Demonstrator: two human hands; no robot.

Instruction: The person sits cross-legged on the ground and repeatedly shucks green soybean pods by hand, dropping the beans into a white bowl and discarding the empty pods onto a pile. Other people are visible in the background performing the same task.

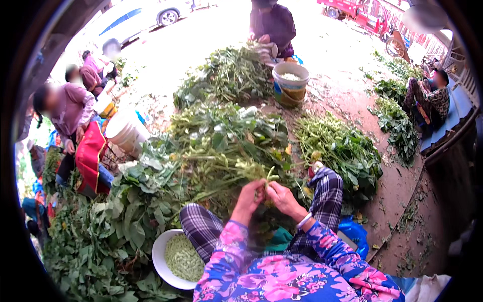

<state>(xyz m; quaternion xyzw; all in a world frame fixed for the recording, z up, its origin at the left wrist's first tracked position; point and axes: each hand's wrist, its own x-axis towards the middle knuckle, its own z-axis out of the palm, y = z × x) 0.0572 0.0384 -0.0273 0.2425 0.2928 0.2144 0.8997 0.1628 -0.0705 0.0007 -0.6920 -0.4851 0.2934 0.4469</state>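
Note:
My left hand [249, 196] and my right hand [281, 197] meet in front of my knees, fingertips closed together around a green bean pod [271, 174]. The pod pokes up above my fingers, and their grip hides its lower part. Just beyond, cut bean plants [230, 151] with pods and leaves lie heaped, their stems reaching close to my left hand. Beside my left knee sits a white bowl [160, 256] with a mass of small pale-green beans [183, 258] in it. A white bracelet [304, 221] circles my right wrist.
Leafy plants [124, 219] are piled at left, with another bunch [341, 154] at right. A bucket [289, 88] stands ahead near a seated person [272, 28]. A white bucket [126, 132] tilts beside another person [71, 105]. A blue plastic bag [356, 236] lies by my right thigh.

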